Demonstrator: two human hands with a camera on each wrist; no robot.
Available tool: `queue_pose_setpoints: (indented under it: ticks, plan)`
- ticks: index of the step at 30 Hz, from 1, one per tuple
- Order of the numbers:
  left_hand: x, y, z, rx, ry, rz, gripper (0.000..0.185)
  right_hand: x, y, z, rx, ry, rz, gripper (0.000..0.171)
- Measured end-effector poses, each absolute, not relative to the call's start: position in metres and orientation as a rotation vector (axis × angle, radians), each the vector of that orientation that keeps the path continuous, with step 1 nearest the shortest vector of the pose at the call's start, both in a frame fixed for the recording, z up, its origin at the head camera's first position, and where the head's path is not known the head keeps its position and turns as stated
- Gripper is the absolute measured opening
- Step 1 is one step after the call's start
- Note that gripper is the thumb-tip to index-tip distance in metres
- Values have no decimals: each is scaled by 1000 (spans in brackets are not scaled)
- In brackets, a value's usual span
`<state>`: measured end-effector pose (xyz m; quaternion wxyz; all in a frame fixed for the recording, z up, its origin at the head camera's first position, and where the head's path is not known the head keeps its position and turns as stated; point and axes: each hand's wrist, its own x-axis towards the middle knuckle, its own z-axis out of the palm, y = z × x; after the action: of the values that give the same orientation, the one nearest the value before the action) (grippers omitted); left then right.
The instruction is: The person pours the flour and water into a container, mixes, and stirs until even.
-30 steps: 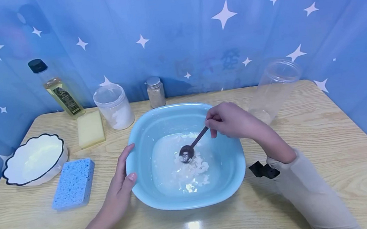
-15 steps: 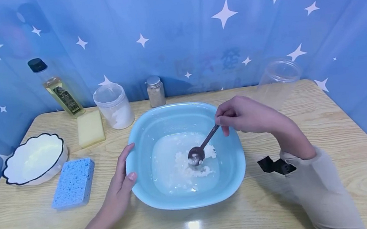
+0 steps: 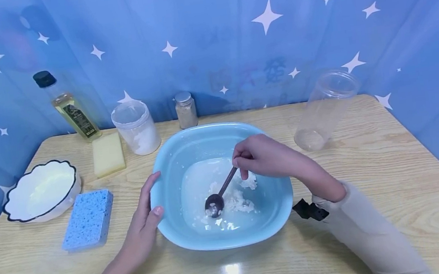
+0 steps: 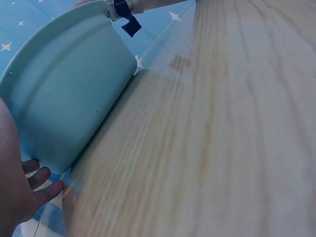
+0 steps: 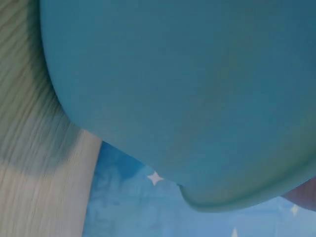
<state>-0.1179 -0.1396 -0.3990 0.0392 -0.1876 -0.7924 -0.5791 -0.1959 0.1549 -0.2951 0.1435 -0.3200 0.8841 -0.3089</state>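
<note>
**Stirring white lumps in the basin**

Head view: we see the right hand [image 3: 265, 156] pinching a dark long-handled spoon [image 3: 220, 195], its bowl down among wet white lumps inside the light-blue plastic basin [image 3: 172, 154]; we judge the mixing unfinished, lumps remaining. The left hand [image 3: 145, 217], fingers spread, presses the basin's left rim.

Left wrist view: fingertips [image 4: 42, 180] touch the basin's outer wall [image 4: 69, 94].

Right wrist view: only basin wall [image 5: 173, 89] shows.

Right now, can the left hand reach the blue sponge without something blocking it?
Probably yes. The left hand rests on the basin's left rim, and the blue sponge lies just beside it on bare table, with nothing between them.
</note>
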Motion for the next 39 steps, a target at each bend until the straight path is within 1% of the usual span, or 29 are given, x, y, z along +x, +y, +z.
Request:
queue_pose_setpoints:
  ticks: [6,16,24,27,32,39]
  plan:
    - [-117,-140,-398,-569,-2428,-1776,57,-203,157,-296,-807,2696,-829,16]
    - [-119,-140,-399,-582,-2424,-1784,56,-210,176,-289,-706,2845,-748,17]
    - [-119,-140,-398,-581,-2428,-1773,56,-204,189,-274,-766,2701,-944,17]
    - [-118,-140,-398,-577,-2428,-1768,57,-202,182,-276,-860,2558,-980,17]
    - [-118,-140,-398,-574,-2423,-1770,57,-200,167,-285,-988,2443,-884,17]
    - [-118,-140,-400,-587,-2414,-1795,57,-201,167,-292,-881,2642,-751,16]
